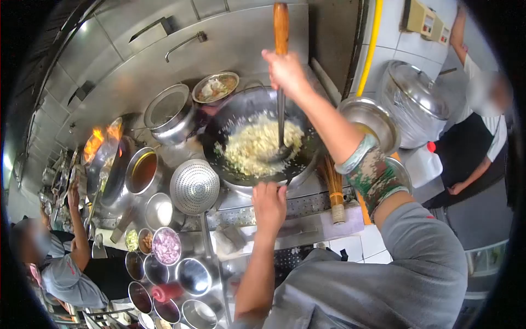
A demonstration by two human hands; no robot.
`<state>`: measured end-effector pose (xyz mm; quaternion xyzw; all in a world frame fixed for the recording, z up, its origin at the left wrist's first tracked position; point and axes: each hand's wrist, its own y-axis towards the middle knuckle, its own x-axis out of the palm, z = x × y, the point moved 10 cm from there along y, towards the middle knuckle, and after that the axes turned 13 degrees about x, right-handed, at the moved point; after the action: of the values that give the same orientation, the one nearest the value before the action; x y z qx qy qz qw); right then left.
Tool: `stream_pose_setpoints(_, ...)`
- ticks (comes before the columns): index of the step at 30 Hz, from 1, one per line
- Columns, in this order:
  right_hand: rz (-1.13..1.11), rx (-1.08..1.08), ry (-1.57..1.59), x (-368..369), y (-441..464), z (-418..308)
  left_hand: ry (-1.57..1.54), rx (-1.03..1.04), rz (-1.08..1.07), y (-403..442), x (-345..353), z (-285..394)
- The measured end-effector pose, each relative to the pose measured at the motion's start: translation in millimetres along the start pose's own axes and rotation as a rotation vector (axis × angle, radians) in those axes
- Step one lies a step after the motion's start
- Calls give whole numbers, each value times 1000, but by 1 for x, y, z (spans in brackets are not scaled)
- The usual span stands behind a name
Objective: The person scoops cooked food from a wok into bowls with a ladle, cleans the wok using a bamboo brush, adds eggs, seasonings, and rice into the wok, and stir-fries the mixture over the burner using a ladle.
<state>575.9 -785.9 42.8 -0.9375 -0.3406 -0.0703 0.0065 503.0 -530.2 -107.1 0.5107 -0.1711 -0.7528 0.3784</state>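
My right hand is wrapped round the shaft of a long ladle, just below its wooden handle. The ladle's bowl rests in a pale yellow, rice-like food inside a large black wok. At the wok's near edge, my left hand is closed with its fingers bent over the rim side. What its fingertips grip there is largely hidden by the hand.
A perforated strainer lies left of the wok. Lidded pot, sauce pot and bamboo brush stand nearby. Seasoning bowls fill the lower left. A co-worker cooks near flames at left; another person stands right.
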Motion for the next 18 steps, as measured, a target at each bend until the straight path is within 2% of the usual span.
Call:
stream_pose_setpoints(1,22,-147,0,-4,1,0,36,-19,-46,-20,13,-9)
stream_pose_setpoints(4,-107,-129,233,-15,-30,-33,-17,37,-134,-80,0,10)
stream_pose_setpoints(5,-140,-108,252,-18,-36,-36,-127,43,-102,-79,-19,30)
stream_pose_setpoints(6,-155,-82,260,-15,-37,-35,-67,57,-78,-65,-30,38)
stream_pose_setpoints(7,-150,-59,249,-9,-40,-26,-3,67,-64,-43,-40,41)
stream_pose_setpoints(8,-72,-80,202,-4,-41,-26,-66,55,-18,-14,-50,36)
stream_pose_setpoints(10,38,-113,83,11,-40,-28,-79,17,-9,14,-39,18)
stream_pose_setpoints(11,73,-109,10,17,-38,-17,-87,-13,-17,10,-20,2)
stream_pose_setpoints(13,118,-234,-92,25,-33,-1,-36,-6,-44,-24,4,-15)
stream_pose_setpoints(15,108,-318,-89,14,-47,-27,42,10,-99,-57,7,-12)
stream_pose_setpoints(16,-77,-240,25,14,-48,-28,-6,-7,-136,-77,2,-6)
stream_pose_setpoints(17,-258,-147,138,18,-50,-25,-105,47,-47,-76,-18,13)
stream_pose_setpoints(18,-121,-136,122,5,-45,-26,-60,34,-60,-65,-24,16)
